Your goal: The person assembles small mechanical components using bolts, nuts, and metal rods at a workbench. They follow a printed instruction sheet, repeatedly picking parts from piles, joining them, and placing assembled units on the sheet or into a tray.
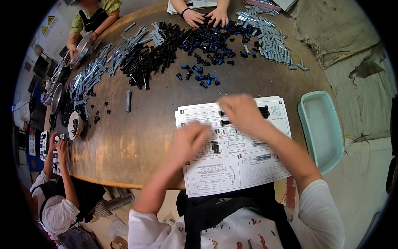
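Closest in, a black apron (232,213) covers the person's white shirt, and past it a stack of printed sheets (195,189) lies on the table's (166,103) near edge. A slim silvery piece (262,157) rests on the lower right of the top sheet, and a few short black screws (215,147) lie left of its middle. Beside these, the left hand (191,139) is over the sheet's left part, fingers curled; the right hand (239,108) is above its upper half, also curled (both are blurred, so I cannot tell whether either grasps anything). Under and around the right hand, long black bolts (264,108) lie crosswise on the sheet, partly hidden. To the right stands a pale green tub (325,141). Leftward, a single steel tube (128,101) lies apart on the wood, and farther left is a white bowl (74,126) with small black parts inside. Beyond stretch the heaps: flat grey wrenches (89,74), black bolts, blue-banded black screws (209,79) and silvery sleeves (273,49). At the far edge a co-worker's hands (193,18) touch the dark pile, while another co-worker, at far left, holds a round metal pan (84,49).
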The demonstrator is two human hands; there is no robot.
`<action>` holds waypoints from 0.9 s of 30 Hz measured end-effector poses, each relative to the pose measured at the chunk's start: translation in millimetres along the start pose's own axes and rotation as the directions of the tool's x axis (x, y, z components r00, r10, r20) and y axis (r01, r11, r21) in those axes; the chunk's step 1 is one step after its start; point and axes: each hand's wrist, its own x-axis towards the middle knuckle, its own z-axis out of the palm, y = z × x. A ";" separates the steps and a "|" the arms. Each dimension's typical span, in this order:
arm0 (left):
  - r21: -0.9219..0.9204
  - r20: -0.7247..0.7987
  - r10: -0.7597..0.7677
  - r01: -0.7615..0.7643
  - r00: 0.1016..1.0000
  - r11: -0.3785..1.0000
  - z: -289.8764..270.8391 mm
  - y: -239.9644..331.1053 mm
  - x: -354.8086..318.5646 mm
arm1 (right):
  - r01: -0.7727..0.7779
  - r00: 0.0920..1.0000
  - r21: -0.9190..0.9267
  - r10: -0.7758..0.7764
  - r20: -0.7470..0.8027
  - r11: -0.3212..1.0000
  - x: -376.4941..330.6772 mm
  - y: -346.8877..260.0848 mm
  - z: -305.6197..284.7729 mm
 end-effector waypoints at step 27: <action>0.108 -0.009 -0.248 0.248 0.969 0.963 9.8 26.2 -56.3 | -0.062 0.991 0.356 0.014 0.134 0.932 -27.5 -44.9 19.0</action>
